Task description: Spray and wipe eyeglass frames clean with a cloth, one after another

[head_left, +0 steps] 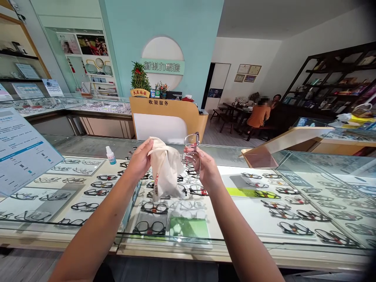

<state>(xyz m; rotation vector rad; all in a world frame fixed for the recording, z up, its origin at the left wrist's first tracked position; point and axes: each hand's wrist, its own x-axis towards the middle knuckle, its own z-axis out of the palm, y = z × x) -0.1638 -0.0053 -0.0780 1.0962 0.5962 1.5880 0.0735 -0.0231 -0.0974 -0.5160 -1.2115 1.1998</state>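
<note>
A cream cleaning cloth [166, 168] with small red and dark print hangs from my left hand [141, 158], whose fingers pinch its upper edge. Beside it, my right hand [208, 168] grips a pair of clear-framed eyeglasses [191, 141], held upright with one lens above the other. The cloth and the glasses are close together; whether they touch I cannot tell. Both hands are above a glass display case [188, 239]. On its top, left of my left hand, stands a small white spray bottle [111, 155] with a blue and pink label.
Rows of eyeglasses [295, 228] lie inside the case. A sign sheet [25, 150] leans at the left, and a wooden stand [260, 156] is on the right. Beyond are a cashier counter [169, 111] and a seated person in orange [258, 114].
</note>
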